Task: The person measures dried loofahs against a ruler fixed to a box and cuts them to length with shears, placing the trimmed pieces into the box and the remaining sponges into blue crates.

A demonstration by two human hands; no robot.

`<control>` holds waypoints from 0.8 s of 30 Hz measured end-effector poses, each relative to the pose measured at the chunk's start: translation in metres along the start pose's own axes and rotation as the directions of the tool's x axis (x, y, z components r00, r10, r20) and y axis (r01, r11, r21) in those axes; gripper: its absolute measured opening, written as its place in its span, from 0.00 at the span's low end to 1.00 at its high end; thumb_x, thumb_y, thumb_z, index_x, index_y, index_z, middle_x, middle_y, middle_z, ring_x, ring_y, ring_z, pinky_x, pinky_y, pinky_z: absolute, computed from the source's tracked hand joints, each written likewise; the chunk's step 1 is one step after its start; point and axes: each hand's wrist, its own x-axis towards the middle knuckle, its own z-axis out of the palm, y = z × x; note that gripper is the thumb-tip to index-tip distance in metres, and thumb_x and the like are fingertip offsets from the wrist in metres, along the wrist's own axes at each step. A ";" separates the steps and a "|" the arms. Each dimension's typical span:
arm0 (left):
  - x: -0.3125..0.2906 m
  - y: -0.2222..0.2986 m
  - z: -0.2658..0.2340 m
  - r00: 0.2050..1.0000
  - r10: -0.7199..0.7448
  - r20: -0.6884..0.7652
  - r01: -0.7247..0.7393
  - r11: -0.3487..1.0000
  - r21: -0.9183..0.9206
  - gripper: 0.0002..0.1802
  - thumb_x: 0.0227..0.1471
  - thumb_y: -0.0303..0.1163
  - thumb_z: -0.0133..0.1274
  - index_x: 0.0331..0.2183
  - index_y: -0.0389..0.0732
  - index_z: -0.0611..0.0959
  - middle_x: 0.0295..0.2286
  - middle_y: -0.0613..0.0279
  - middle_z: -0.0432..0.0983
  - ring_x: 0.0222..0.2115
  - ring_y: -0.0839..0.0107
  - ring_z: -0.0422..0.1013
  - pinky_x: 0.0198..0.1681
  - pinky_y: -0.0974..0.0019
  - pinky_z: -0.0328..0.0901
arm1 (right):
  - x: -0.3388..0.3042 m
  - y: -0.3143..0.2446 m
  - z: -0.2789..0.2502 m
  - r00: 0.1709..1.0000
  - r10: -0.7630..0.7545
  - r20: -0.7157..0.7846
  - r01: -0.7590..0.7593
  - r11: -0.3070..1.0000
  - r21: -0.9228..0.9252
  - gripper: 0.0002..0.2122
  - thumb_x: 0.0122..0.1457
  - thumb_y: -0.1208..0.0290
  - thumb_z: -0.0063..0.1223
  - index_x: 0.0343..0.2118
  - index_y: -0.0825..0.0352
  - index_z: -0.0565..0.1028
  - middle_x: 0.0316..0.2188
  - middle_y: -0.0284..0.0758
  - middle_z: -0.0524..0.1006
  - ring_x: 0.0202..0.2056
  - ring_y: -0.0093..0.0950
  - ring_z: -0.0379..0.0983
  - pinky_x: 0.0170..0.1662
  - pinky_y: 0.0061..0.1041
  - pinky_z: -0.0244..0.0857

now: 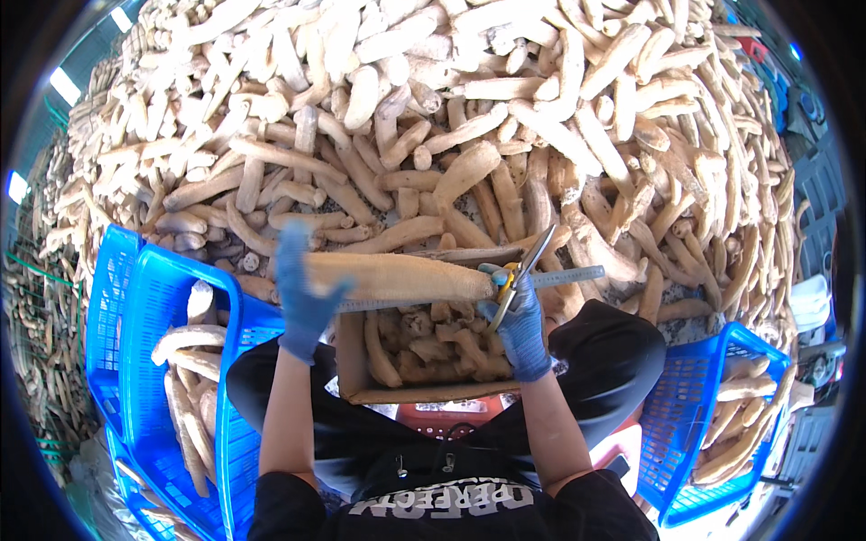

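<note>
A thick, pale tan root (397, 277) lies crosswise in front of me, its outline slightly blurred, along a pale measuring ruler (570, 276). My left hand (307, 293), in a blue glove, is at the root's left end with fingers stretched and thumb apart; motion smears its fingertips. My right hand (521, 335), also gloved in blue, is closed round the yellow handles of a pair of scissors (534, 255), blades pointing up and right. Its fingers are beside the root's right end. Below the root, a cardboard box (424, 394) between my legs holds short root pieces.
A large heap of similar roots (379, 108) rises in front and spreads to both sides. Blue plastic baskets (162, 298) with roots in them stand at my left. Another blue basket (672, 415) with roots is at my right. A red perforated surface (451, 415) shows under the box.
</note>
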 end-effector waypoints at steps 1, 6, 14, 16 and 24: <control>0.001 0.015 0.003 0.980 0.098 0.175 -0.114 0.990 0.082 0.56 0.37 0.59 0.59 0.60 0.43 0.53 0.56 0.51 0.54 0.60 0.57 0.46 0.60 0.45 0.41 | 0.000 0.002 0.000 1.000 -0.016 0.003 0.016 1.000 -0.015 0.22 0.45 0.91 0.52 0.42 0.63 0.65 0.50 0.39 0.68 0.50 0.26 0.65 0.51 0.24 0.64; -0.023 0.024 0.042 0.865 0.065 0.497 -0.254 0.912 0.323 0.54 0.33 0.52 0.63 0.58 0.45 0.57 0.52 0.56 0.57 0.56 0.56 0.51 0.60 0.44 0.40 | -0.003 0.015 0.004 1.000 -0.017 -0.025 0.011 0.975 -0.223 0.22 0.51 0.86 0.51 0.50 0.66 0.63 0.49 0.39 0.69 0.48 0.24 0.66 0.47 0.21 0.65; -0.016 0.017 0.073 0.838 -0.034 0.545 -0.213 0.898 0.385 0.49 0.39 0.47 0.60 0.59 0.52 0.55 0.46 0.59 0.63 0.52 0.60 0.57 0.56 0.43 0.46 | -0.013 0.067 -0.050 0.986 -0.009 -0.165 -0.053 0.929 -0.366 0.14 0.55 0.75 0.53 0.44 0.67 0.67 0.38 0.31 0.71 0.37 0.18 0.67 0.39 0.16 0.65; -0.020 0.014 0.078 0.846 -0.031 0.533 -0.225 0.884 0.409 0.49 0.39 0.47 0.60 0.59 0.51 0.55 0.46 0.59 0.63 0.51 0.61 0.57 0.56 0.43 0.47 | -0.017 0.058 -0.038 0.986 0.026 -0.164 -0.078 0.944 -0.321 0.13 0.57 0.75 0.51 0.44 0.69 0.67 0.38 0.30 0.71 0.35 0.17 0.67 0.38 0.15 0.64; -0.020 0.011 0.106 0.823 -0.057 0.564 -0.201 0.901 0.384 0.53 0.35 0.50 0.62 0.60 0.50 0.54 0.44 0.60 0.64 0.49 0.63 0.58 0.55 0.43 0.48 | -0.033 0.044 -0.027 0.944 0.173 -0.281 -0.178 0.984 0.008 0.12 0.58 0.72 0.50 0.44 0.69 0.68 0.34 0.29 0.70 0.32 0.17 0.67 0.37 0.16 0.65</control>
